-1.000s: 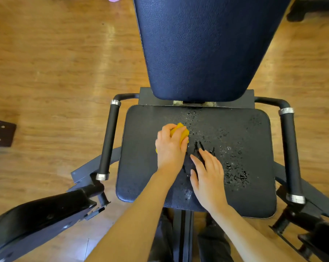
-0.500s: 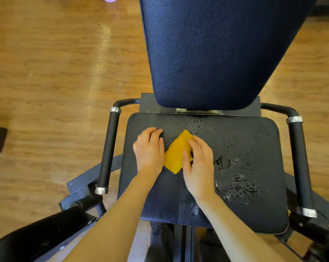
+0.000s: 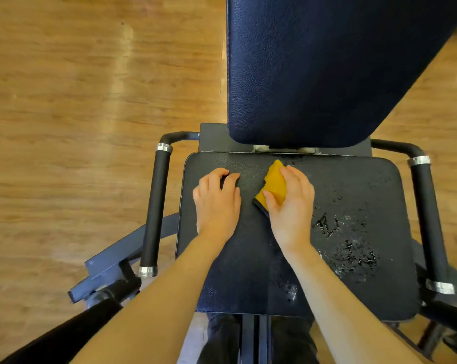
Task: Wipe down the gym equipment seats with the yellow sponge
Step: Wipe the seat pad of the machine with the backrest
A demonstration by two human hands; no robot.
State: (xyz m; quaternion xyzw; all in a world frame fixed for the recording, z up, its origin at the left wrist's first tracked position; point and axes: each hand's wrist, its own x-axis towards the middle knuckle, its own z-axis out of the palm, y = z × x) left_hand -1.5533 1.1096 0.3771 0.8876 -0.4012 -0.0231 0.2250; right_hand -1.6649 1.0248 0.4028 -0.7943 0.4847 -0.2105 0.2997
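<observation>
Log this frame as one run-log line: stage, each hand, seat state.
stage: wiping seat | right hand: holds yellow sponge on seat | left hand: rests on seat, no grasp | droplets: remain right side

A gym, seen from above by a person leaning over a weight-training machine. Under both hands lies the machine's padded seat (image 3: 353, 185), dark textured vinyl with rounded corners, wet with droplets to the right of the right hand (image 3: 291, 203). Directly beyond the hands rises a tall padded backrest (image 3: 327, 69) in the same dark upholstery. Just left of the left hand (image 3: 216, 203) runs a black foam-covered handle bar (image 3: 156, 208) capped with silver rings; a matching handle bar (image 3: 429, 219) stands well to the right of the right hand. Grey steel frame members (image 3: 122, 253) spread out below and left of the left hand. Glossy wood-plank flooring (image 3: 77, 101) stretches out around the machine.
</observation>
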